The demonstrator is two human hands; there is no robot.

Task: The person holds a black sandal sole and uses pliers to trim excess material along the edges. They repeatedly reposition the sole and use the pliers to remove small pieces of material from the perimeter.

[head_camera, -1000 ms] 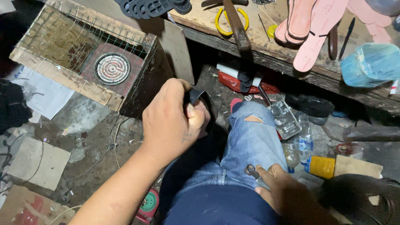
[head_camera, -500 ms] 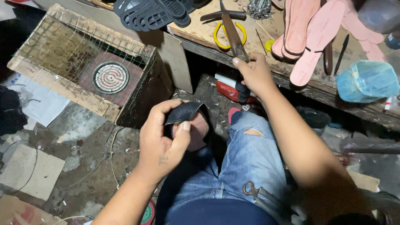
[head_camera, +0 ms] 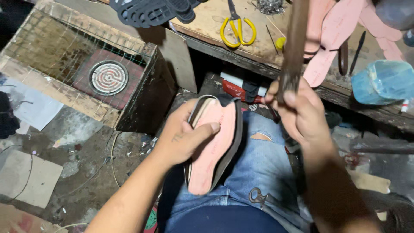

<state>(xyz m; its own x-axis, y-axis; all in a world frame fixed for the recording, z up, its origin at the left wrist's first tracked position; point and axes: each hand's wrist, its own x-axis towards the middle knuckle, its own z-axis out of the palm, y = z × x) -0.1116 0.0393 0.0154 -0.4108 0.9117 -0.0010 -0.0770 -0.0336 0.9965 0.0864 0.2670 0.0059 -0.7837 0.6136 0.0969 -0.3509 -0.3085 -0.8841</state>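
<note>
Gripping the pink insole (head_camera: 214, 146) and its dark sole over my lap, my left hand (head_camera: 183, 138) curls round the edge, thumb pressed flat across the pink face. My right hand (head_camera: 302, 114) is clenched tight on a wooden tool handle (head_camera: 293, 47), upright beside the workbench (head_camera: 207, 21).

One pair of yellow scissors (head_camera: 238, 31), one blue bag (head_camera: 383, 82).

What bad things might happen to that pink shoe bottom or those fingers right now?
The right hand grips a wooden tool handle raised right beside the left hand. The left thumb lies across the pink insole, so a swing might hit it. The shoe piece rests only on the jeans knee, so it could slip sideways.
</note>
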